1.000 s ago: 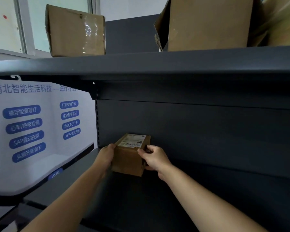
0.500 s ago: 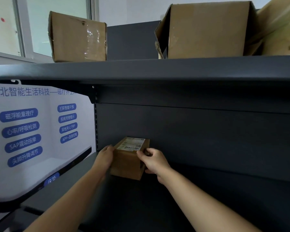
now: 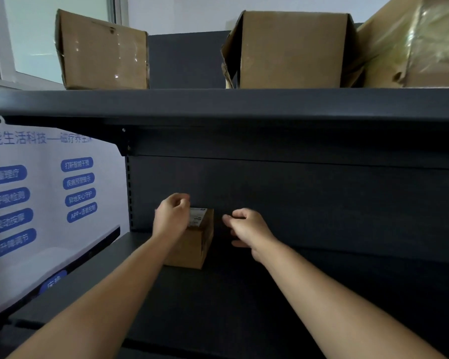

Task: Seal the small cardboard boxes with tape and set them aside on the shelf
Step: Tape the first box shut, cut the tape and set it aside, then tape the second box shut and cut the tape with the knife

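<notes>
The small cardboard box sits on the lower shelf, far back against the dark rear panel and close to the shelf's left end. It stands upright and flat on its base, with a white printed label on its top face (the print is too small to read).

The left hand is in front of the box's upper left corner and hides that part of it. Its fingers are loosely curled above the top face and wrap around nothing. Whether the palm or wrist touches the cardboard cannot be told from this angle.

The right hand hangs in the air to the right of the box, clearly apart from it, with dark panel showing between them. Its fingers are relaxed and slightly bent, the thumb pointing towards the box, and it holds nothing.

Both bare forearms reach in from the bottom of the view over the shelf.

The upper shelf carries 3 large cardboard boxes: 1 on the left with shiny tape across its front, 1 in the middle with a torn left edge, and 1 at the right wrapped partly in clear film. Left of the shelving hangs a white poster with blue rounded labels, and a window shows above it.
</notes>
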### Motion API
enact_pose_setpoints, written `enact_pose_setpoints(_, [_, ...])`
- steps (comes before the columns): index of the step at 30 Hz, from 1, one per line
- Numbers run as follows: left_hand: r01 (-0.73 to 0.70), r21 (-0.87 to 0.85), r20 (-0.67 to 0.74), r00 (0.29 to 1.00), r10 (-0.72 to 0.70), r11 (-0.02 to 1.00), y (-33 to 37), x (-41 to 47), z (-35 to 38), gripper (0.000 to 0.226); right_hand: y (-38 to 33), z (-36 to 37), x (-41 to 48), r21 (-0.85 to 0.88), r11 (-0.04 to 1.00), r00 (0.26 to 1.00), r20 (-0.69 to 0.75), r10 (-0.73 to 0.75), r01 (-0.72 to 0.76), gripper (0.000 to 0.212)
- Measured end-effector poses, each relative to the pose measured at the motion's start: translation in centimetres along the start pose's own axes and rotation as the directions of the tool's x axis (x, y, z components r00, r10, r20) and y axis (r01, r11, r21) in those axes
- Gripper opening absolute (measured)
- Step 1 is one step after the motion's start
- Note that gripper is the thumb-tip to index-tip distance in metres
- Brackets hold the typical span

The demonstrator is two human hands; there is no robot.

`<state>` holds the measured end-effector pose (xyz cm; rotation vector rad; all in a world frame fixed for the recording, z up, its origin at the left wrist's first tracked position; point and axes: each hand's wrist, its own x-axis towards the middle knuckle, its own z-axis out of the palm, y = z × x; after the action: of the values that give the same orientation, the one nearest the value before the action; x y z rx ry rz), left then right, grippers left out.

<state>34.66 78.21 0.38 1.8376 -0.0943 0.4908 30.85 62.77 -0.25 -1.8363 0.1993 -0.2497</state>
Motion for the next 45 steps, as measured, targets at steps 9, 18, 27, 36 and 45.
enact_pose_setpoints(9, [-0.084, -0.018, 0.096, 0.992, 0.085, 0.996, 3.2, -2.8, 4.4, 0.025, 0.1, -5.0, -2.1, 0.036, 0.999, 0.987, -0.158, 0.016, -0.010, 0.038])
enact_pose_setpoints(18, [-0.052, -0.199, 0.302, 0.947, 0.112, 0.979, 7.4, -7.8, 12.4, 0.023, 1.5, -14.2, -5.9, 0.077, 0.997, 0.949, -0.314, 0.030, -0.007, 0.045])
enact_pose_setpoints(27, [0.025, -0.333, 0.486, 0.861, 0.149, 0.942, 13.1, -15.6, 20.6, 0.017, 3.9, -25.9, -10.8, 0.064, 0.997, 0.886, -0.461, 0.057, -0.030, 0.043])
enact_pose_setpoints(36, [0.083, -0.386, 0.559, 0.813, 0.162, 0.919, 18.5, -23.7, 27.7, 0.017, 6.6, -36.6, -15.7, 0.059, 0.997, 0.837, -0.543, 0.067, -0.042, 0.042])
enact_pose_setpoints(45, [0.126, -0.396, 0.657, 0.731, 0.185, 0.910, 22.8, -31.2, 34.1, 0.016, 9.4, -46.1, -20.2, 0.043, 0.997, 0.779, -0.623, 0.072, -0.057, 0.045])
